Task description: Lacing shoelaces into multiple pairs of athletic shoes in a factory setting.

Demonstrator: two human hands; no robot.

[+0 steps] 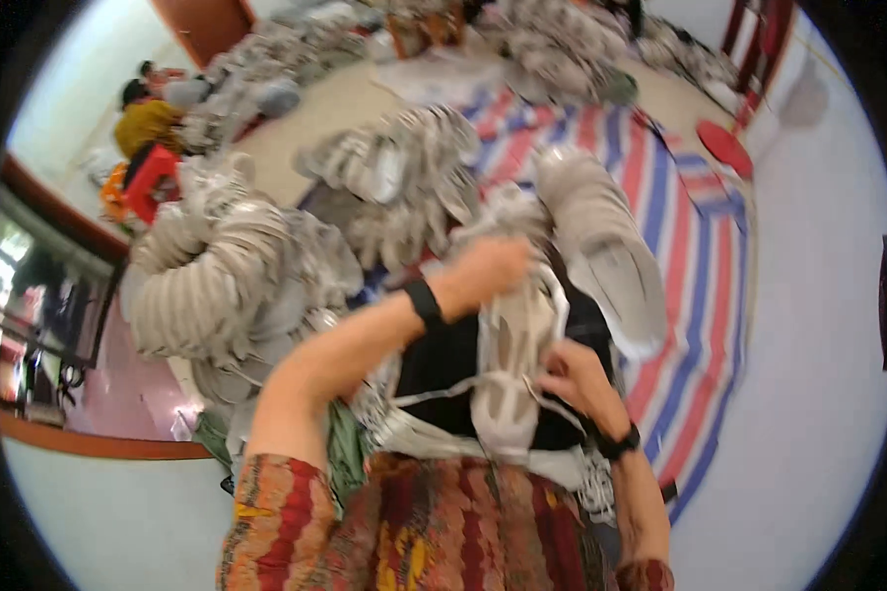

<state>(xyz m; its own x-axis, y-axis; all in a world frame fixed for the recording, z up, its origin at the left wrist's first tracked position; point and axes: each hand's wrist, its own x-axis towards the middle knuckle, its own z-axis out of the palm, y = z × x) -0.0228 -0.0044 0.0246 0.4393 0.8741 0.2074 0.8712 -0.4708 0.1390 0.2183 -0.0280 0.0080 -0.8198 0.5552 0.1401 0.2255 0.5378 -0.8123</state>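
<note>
A pale beige shoe [511, 340] lies lengthwise over a black cloth [439, 369] on my lap. A thin white shoelace [434, 396] runs across it and trails out to both sides. At the shoe's far end is my left hand [493, 266], smeared by motion, so its fingers cannot be read. My right hand [579, 382] is at the shoe's right edge, its thumb and fingertips pinched around the lace near the side. Just beyond, to the right, stretches a row of nested pale shoes [616, 276].
On the left stands a curved stack of nested shoes [202, 286]. More shoes [394, 172] are heaped ahead. A striped tarp [700, 325] covers the floor at right, with a red round object [724, 148] at its edge. A white wall [818, 345] bounds the right side.
</note>
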